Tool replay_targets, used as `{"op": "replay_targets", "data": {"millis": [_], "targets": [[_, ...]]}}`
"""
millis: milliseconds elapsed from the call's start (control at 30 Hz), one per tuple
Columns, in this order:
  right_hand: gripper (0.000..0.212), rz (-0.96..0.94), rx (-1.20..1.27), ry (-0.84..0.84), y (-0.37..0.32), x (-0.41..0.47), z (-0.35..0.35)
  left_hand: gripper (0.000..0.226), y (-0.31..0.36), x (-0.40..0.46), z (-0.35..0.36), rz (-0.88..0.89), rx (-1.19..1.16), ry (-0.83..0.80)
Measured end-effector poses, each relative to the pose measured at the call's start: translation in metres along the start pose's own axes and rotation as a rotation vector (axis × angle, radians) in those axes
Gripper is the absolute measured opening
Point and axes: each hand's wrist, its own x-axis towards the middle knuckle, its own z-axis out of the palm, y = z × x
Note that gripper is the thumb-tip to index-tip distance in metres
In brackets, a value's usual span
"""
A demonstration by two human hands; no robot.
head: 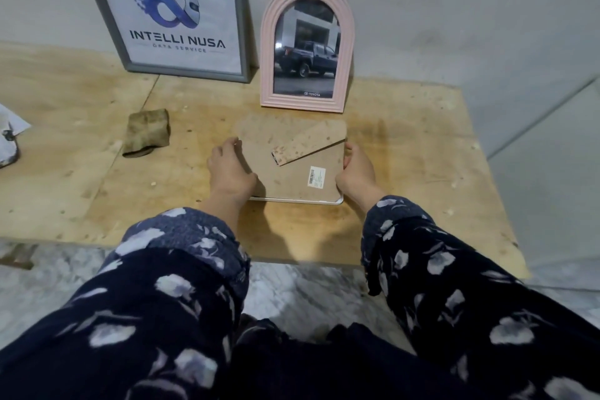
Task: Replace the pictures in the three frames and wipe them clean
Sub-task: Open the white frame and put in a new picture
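Note:
A white frame (297,200) lies face down on the wooden table, its brown backing board (285,169) with a fold-out stand facing up. My left hand (229,169) grips the board's left edge and my right hand (355,172) grips its right edge. A grey frame (242,26) with a logo print leans on the wall at the back left. Next to it stands a pink arched frame (347,42) holding a truck picture. A folded, stained cloth (147,135) lies left of my hands.
The wooden table (422,172) ends at its front edge just below the frame, with marble floor beneath. White papers and a dark object (9,136) sit at the far left edge. The wall rises directly behind the standing frames.

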Motion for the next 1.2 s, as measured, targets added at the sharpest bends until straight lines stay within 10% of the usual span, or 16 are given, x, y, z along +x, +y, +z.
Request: {"op": "replay_targets", "data": {"millis": [600, 1200], "targets": [[0.049, -0.218, -0.435, -0.143, 0.006, -0.004, -0.004, 0.038, -0.002, 0.002, -0.007, 0.064, 0.506, -0.235], [0.074, -0.334, -0.966, -0.348, -0.017, 0.012, -0.020, 0.057, 0.015, 0.021, -0.024, 0.221, 0.908, -0.430]]}}
